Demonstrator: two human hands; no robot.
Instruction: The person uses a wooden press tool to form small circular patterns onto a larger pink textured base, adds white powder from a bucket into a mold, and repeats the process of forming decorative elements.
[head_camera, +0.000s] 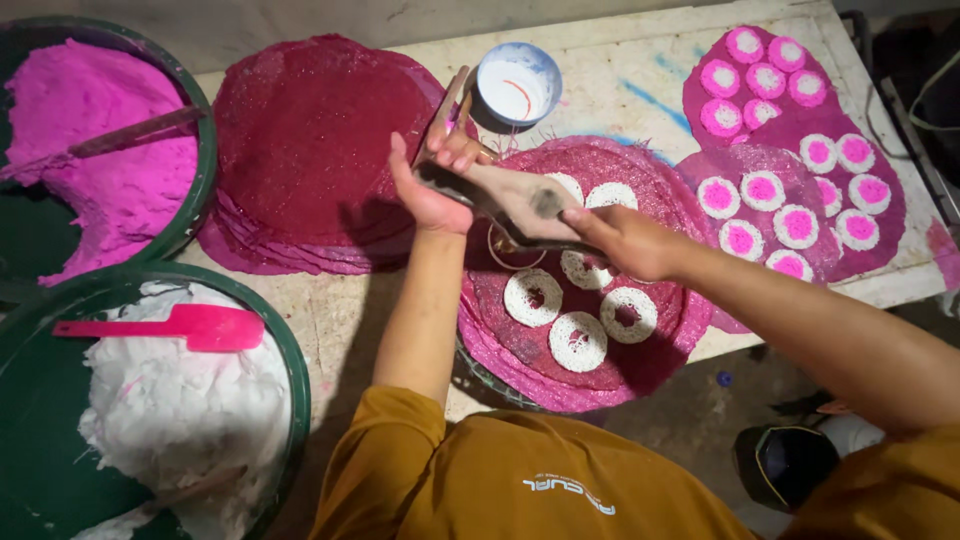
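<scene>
Nearest, bottom left: a green tub (290, 380) of white paste (180, 420), lumpy and wet, with a pink plastic scraper (190, 327) lying flat on top.

Centre: both hands meet over a pink mesh mat (500, 370) that carries white paste rings (578, 341), rough-textured with open centres. The left hand (428, 195) is closed around the upper-left end of a flat, paste-smeared tool (510, 200). The right hand (625, 240) is closed on its lower-right end. The tool's long axis runs diagonally, upper left to lower right, just above the rings. The rings lie directly below and toward the body; the right hand is nearer to them.

Left, further off: a second tub holds pink paste (90, 150) with a stick in it.

Beyond: a stack of dark red mats (310, 140), a small white bowl (518, 85), and far right, pink-filled rings (790, 225) on more mats.
</scene>
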